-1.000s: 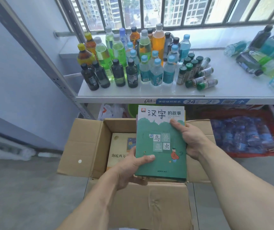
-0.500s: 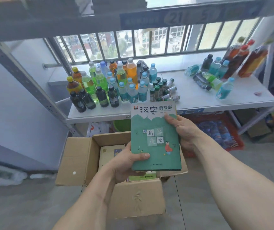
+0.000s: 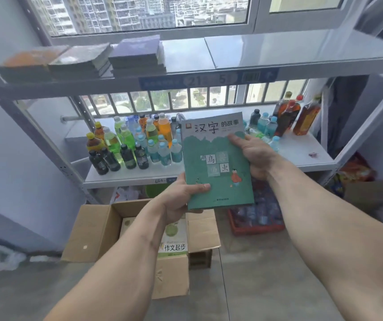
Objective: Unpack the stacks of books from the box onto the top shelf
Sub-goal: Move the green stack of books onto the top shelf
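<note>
I hold a stack of green books (image 3: 218, 177) with a white title band in both hands, raised in front of the middle shelf. My left hand (image 3: 181, 198) grips its lower left corner. My right hand (image 3: 253, 154) grips its right edge. Below stands the open cardboard box (image 3: 93, 230) on the floor, with a light green book (image 3: 174, 242) and a pale book (image 3: 128, 224) still inside. The top shelf (image 3: 267, 54) carries three book stacks (image 3: 137, 54) at its left end; its right part is bare.
The middle shelf (image 3: 301, 156) is crowded with several drink bottles (image 3: 128, 144), with brown bottles (image 3: 306, 117) at the right. A red crate (image 3: 255, 225) of bottles sits on the floor under the shelf. A slanted metal upright (image 3: 46, 144) runs on the left.
I have lifted the green book stack out of the box and up past the middle shelf. My view has tilted upward, so the top shelf and its stacks now show.
</note>
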